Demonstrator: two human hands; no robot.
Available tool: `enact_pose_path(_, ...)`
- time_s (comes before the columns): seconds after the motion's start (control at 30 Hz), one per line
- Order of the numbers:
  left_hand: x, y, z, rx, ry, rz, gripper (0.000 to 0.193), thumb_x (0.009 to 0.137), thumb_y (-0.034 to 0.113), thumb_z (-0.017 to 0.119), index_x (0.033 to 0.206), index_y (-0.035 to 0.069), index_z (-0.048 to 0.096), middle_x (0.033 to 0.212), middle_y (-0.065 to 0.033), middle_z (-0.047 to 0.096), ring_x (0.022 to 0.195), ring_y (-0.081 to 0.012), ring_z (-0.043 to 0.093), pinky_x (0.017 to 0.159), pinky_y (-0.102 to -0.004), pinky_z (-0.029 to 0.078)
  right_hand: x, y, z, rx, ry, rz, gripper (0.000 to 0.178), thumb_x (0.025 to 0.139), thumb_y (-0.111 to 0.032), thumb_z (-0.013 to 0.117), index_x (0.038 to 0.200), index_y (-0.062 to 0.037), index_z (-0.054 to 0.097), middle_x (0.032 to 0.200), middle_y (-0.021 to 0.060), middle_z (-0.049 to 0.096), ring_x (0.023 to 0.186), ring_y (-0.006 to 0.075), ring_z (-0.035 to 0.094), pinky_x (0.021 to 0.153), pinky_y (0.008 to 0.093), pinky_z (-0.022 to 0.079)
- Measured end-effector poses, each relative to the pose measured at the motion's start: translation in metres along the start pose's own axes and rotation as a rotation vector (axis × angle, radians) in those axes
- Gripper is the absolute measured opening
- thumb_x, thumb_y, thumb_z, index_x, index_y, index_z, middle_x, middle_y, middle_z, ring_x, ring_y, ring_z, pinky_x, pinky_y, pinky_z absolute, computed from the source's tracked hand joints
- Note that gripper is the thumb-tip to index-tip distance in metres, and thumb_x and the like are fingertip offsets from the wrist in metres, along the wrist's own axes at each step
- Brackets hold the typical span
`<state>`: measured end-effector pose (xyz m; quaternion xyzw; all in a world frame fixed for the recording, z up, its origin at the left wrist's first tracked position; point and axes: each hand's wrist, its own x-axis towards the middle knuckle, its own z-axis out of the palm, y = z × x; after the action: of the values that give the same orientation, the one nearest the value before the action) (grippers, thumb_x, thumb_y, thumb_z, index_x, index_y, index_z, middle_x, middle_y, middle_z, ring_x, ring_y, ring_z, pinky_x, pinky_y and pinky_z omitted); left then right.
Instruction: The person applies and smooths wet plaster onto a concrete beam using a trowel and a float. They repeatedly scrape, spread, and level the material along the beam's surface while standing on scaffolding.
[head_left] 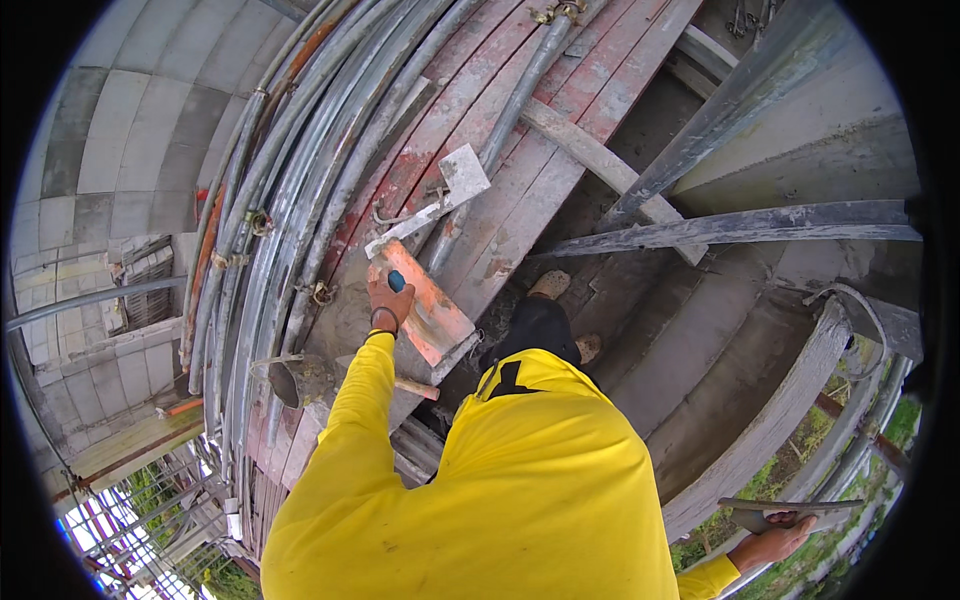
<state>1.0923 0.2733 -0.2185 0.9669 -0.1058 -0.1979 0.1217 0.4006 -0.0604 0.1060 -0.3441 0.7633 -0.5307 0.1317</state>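
Note:
My left hand [388, 302] is closed around the blue grip of an orange plastering float [435, 318], a long rectangular plate smeared with grey mortar, resting on the planks. Just beyond it lies a pale, mortar-crusted metal tool [463, 178] with a thin curved handle. To the left of my sleeve, a mortar-caked trowel [286, 384] sits by a lump of mortar. A wooden handle [416, 389] sticks out from under my forearm. Far off at the lower right, my right hand [775, 545] grips a flat tool [790, 505] seen edge-on; its exact kind is unclear.
Several metal pipes [290, 200] tied with wire run along the left of the plank platform [480, 120]. Steel poles [740, 228] and a wooden batten [610, 170] cross at the right. A rough ledge [770, 420] curves beside a drop to grass; block walls [130, 120] stand left.

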Motion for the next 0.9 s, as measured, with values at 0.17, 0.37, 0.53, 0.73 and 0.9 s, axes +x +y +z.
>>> enact_pose_path(0.17, -0.014, -0.032, 0.025, -0.094, 0.086, -0.068, 0.079, 0.086, 0.036, 0.076, 0.158, 0.017, 0.05, 0.144, -0.0285, 0.052, 0.129, -0.0474, 0.057, 0.112, -0.0507, 0.049, 0.016, -0.005, 0.033, -0.022, -0.02, -0.052, 0.041, 0.111, -0.04, 0.065, 0.105, 0.0009, 0.066, 0.073, 0.0029, 0.053, 0.061, 0.0121, 0.048, 0.055, 0.0302, 0.041)
enact_pose_path(0.37, -0.047, 0.059, 0.058, 0.368, -0.168, -0.108, 0.084, 0.093, 0.054, 0.072, 0.164, 0.02, 0.043, 0.158, -0.0145, 0.05, 0.146, -0.0403, 0.05, 0.118, -0.0612, 0.04, 0.015, 0.021, 0.032, -0.268, -0.287, -0.114, 0.035, 0.113, -0.04, 0.061, 0.099, -0.007, 0.061, 0.071, -0.002, 0.054, 0.053, 0.0041, 0.047, 0.044, 0.0229, 0.034)
enact_pose_path(0.53, -0.049, 0.046, 0.09, 0.588, -0.179, -0.103, 0.093, 0.096, 0.057, 0.07, 0.173, 0.024, 0.03, 0.178, -0.019, 0.023, 0.16, -0.0423, 0.028, 0.127, -0.0621, 0.028, 0.003, 0.029, 0.055, -0.738, -0.489, -0.387, 0.036, 0.111, -0.036, 0.061, 0.099, -0.0019, 0.061, 0.078, 0.0192, 0.062, 0.069, 0.0335, 0.061, 0.066, 0.0469, 0.047)
enact_pose_path(0.73, -0.05, 0.058, 0.095, 0.407, -0.223, 0.15, 0.091, 0.094, 0.038, 0.075, 0.172, 0.02, 0.032, 0.172, -0.022, 0.031, 0.156, -0.045, 0.032, 0.127, -0.0591, 0.03, 0.044, 0.047, 0.107, -0.942, -0.498, -0.391, 0.04, 0.11, -0.043, 0.058, 0.106, -0.0032, 0.059, 0.093, 0.0299, 0.07, 0.092, 0.0549, 0.066, 0.077, 0.0605, 0.049)
enact_pose_path(0.9, -0.057, 0.037, 0.094, 0.308, -0.205, 0.36, 0.071, 0.093, 0.029, 0.073, 0.158, 0.009, 0.052, 0.151, -0.0276, 0.055, 0.141, -0.0487, 0.05, 0.12, -0.0567, 0.039, 0.064, 0.056, 0.154, -0.938, -0.562, -0.523, 0.04, 0.109, -0.044, 0.055, 0.118, -0.0051, 0.058, 0.096, 0.0313, 0.073, 0.094, 0.0549, 0.069, 0.082, 0.0629, 0.052)
